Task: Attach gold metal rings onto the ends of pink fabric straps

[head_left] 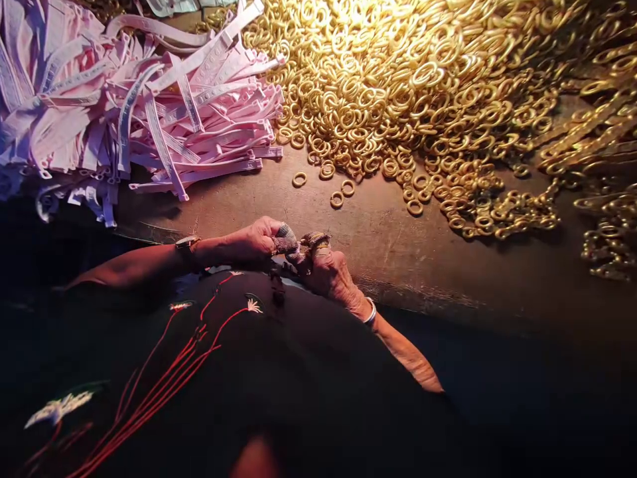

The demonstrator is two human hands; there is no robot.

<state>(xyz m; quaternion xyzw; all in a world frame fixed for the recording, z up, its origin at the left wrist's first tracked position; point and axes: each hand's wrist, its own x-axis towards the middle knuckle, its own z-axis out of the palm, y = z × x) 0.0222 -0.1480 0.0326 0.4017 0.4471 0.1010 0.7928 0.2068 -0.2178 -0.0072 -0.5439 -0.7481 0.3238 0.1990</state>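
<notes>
Watching remotely, I see the left hand (263, 239) and right hand (332, 271) pinched narrowly together; I cannot tell what they hold. From that grip, the nearest shiny, round, gold-coloured metal ring (337, 205) lies at one o'clock on the brown tabletop (398, 249), nearer the right hand.

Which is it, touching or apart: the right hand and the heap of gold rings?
Apart. The head view shows brown tabletop between the right hand and the heap of gold rings.
</notes>
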